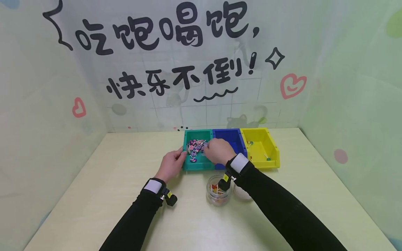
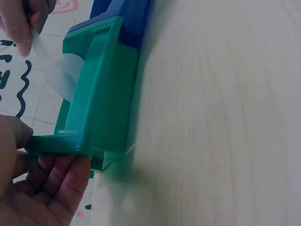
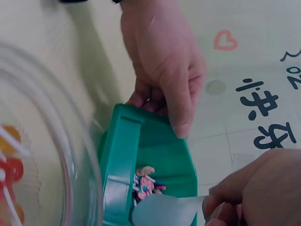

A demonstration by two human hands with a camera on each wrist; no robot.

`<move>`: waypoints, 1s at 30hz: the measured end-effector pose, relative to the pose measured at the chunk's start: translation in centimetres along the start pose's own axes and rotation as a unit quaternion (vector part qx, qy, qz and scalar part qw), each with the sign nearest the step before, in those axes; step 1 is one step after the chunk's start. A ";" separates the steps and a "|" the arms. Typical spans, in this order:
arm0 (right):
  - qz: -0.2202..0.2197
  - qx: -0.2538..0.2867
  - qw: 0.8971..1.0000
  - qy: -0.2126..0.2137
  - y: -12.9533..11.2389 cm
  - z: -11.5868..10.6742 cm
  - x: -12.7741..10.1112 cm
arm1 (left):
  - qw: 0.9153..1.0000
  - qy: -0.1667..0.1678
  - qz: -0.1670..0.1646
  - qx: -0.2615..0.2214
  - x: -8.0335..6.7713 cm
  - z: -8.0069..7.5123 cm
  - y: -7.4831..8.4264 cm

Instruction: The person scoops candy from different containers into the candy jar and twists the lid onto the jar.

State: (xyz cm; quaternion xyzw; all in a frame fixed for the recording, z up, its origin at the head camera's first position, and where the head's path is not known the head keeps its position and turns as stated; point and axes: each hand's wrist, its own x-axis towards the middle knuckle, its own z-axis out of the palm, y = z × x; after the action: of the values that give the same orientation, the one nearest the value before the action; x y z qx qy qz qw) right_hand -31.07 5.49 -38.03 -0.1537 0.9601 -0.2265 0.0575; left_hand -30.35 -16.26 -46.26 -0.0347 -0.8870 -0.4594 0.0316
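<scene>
A green bin holds a heap of small pink, purple and white swirl candies. My left hand grips the bin's left rim, thumb on top and fingers curled under the edge. My right hand hovers over the bin's right side and pinches a translucent plastic spoon. The spoon's bowl sits just above the candies. In the left wrist view the spoon slants down into the green bin from my right hand.
A blue bin and a yellow bin adjoin the green one on its right; the yellow one holds a few small items. A glass jar with red and orange sweets stands under my right wrist, a white lid beside it. Walls enclose the table.
</scene>
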 end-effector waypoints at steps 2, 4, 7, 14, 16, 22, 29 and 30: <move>-0.005 -0.005 1.000 -0.002 0.0 0.1 0.1 | 1.000 -0.002 -0.001 -0.001 0.0 0.0 0.0; -0.006 0.014 1.000 -0.011 0.1 0.3 0.2 | 1.000 -0.004 -0.006 -0.001 0.1 0.0 -0.1; 0.010 0.070 0.997 -0.032 0.5 0.6 0.5 | 1.000 -0.004 -0.008 0.003 0.1 0.0 -0.1; 0.018 0.041 0.999 -0.005 1.9 1.1 1.0 | 1.000 -0.008 -0.010 0.001 0.2 -0.1 -0.1; -0.003 0.013 1.000 0.013 2.0 1.2 1.1 | 1.000 -0.006 -0.010 0.000 0.2 -0.1 0.0; -0.045 -0.050 0.997 0.025 1.8 1.2 1.3 | 1.000 -0.010 -0.005 -0.003 0.4 0.0 -0.1; -0.028 -0.005 1.000 -0.010 2.1 1.1 1.6 | 1.000 -0.016 -0.024 -0.003 0.1 0.0 0.2; -0.029 -0.002 0.999 -0.015 2.2 1.1 1.6 | 1.000 -0.016 -0.024 -0.004 0.1 0.0 0.2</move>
State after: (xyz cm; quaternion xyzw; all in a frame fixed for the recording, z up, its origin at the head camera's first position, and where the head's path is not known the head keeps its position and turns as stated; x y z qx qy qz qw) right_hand -32.95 6.38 -40.02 -0.1848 0.9547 -0.2240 0.0646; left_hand -30.43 -16.14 -46.06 -0.0207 -0.8860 -0.4632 0.0057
